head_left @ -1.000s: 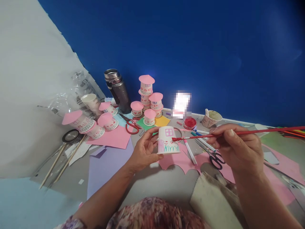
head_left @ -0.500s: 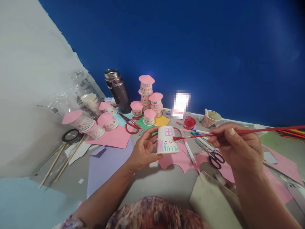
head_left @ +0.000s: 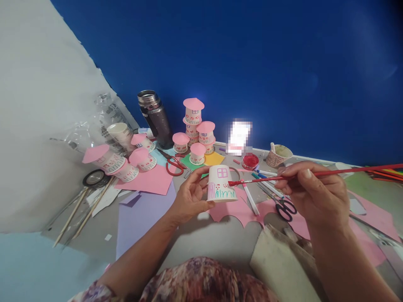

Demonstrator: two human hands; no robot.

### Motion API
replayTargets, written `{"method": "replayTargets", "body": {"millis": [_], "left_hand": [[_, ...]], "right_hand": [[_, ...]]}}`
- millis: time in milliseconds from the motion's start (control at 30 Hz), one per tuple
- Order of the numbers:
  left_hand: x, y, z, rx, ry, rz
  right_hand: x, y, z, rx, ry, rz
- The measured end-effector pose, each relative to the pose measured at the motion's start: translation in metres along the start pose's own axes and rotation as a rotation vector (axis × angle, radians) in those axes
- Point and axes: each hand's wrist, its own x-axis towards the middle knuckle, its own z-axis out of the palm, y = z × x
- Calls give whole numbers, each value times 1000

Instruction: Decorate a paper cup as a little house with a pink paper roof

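My left hand (head_left: pixel 191 193) grips a white paper cup (head_left: pixel 217 178), held upside down above the table. On the cup's side are a purple window, a purple door, green grass strokes and small red marks. My right hand (head_left: pixel 315 195) is closed around a red paintbrush (head_left: pixel 267 180). The brush's red tip is at the cup's right side, and whether it touches is hard to tell. A small tub of red paint (head_left: pixel 250 161) stands behind the cup. Several decorated cups with pink cone roofs (head_left: pixel 193 111) are stacked at the back, with more (head_left: pixel 103 159) at the left.
A dark thermos (head_left: pixel 154 119) stands by the blue wall, near red-handled scissors (head_left: pixel 174 165). Black-handled scissors (head_left: pixel 285 208), markers (head_left: pixel 251 200) and cut pink paper (head_left: pixel 231 212) lie in front. A patterned cup (head_left: pixel 278 155) is at the back right. A cloth (head_left: pixel 277 260) lies near me.
The brush tip has shifted very slightly down along the cup's right side. My left hand keeps its hold on the cup, nearly still.
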Motion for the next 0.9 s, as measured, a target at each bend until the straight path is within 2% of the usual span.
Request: {"method": "replayTargets", "body": {"millis": [567,900], "left_hand": [[-1,-3,-1,1,16,-15],[0,-1,-1,17,33,-22]], "right_hand": [[-2,-2,7,-23,-19,19],[1,-8,1,-30,17,-21]]}}
